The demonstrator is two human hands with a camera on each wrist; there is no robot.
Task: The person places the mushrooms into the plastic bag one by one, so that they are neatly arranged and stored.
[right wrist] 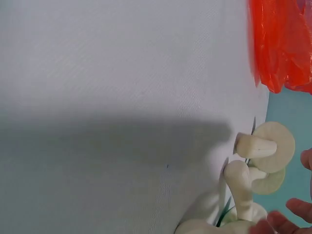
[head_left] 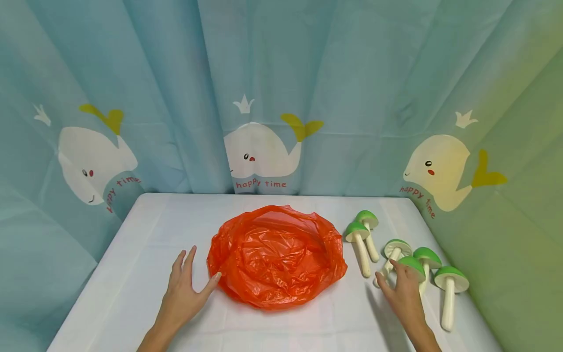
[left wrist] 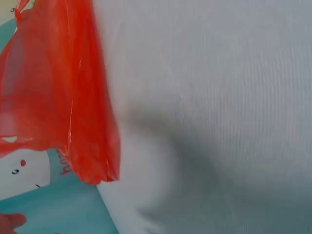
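Observation:
A red plastic bag point(head_left: 277, 259) lies spread with its mouth open in the middle of the table; its side also shows in the left wrist view as a thin red wall point(left wrist: 73, 97). My left hand point(head_left: 182, 296) is by the bag's left edge, fingers spread, thumb tip right at the rim. On the right, my right hand point(head_left: 402, 293) is over the toy mushrooms with green caps and white stems, thumb and fingers apart. Nearest to it are a tilted mushroom point(head_left: 396, 249) and a green cap point(head_left: 412, 266) partly hidden behind the fingers. In the right wrist view its fingers point(right wrist: 297, 209) are near the stems.
Two mushrooms point(head_left: 360, 247) lie beside the bag's right edge. Another mushroom point(head_left: 448, 298) lies near the table's right edge, with one more point(head_left: 427, 259) behind it. Blue curtain point(head_left: 272, 73) with whale prints hangs behind the white table point(head_left: 145, 254), and a greenish part closes off the right.

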